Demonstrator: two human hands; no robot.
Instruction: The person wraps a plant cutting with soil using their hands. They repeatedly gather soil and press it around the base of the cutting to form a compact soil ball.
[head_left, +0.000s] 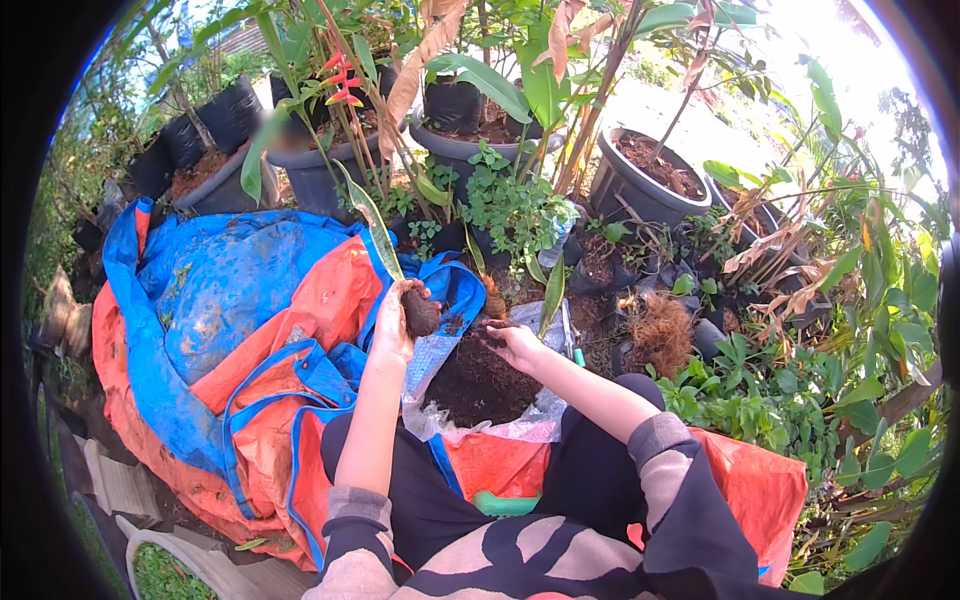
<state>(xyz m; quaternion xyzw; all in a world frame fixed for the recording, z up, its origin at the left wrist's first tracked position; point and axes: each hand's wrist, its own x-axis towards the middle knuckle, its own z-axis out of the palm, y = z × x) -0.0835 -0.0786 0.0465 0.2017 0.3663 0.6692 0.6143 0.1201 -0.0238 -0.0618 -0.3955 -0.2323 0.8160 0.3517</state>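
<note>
In my left hand (395, 322) is a brown root ball (421, 313) of packed soil, with a variegated snake plant leaf (377, 231) rising from it, tilted up and left. My right hand (516, 345) is cupped just above a heap of dark soil (484, 386), and dark soil shows at its fingers. The heap lies on a sheet of bubble wrap (551, 416) between my knees. Beyond the heap a second snake plant (493, 298) has a bare brownish base, and another leaf (553, 292) stands beside it.
A crumpled blue and orange tarpaulin (232, 292) covers the left side. Right of the soil lie a tool with a green handle (579, 356) and a fibrous brown root mass (660, 334). Large black pots (652, 180) line the back, near a plastic bottle (559, 236).
</note>
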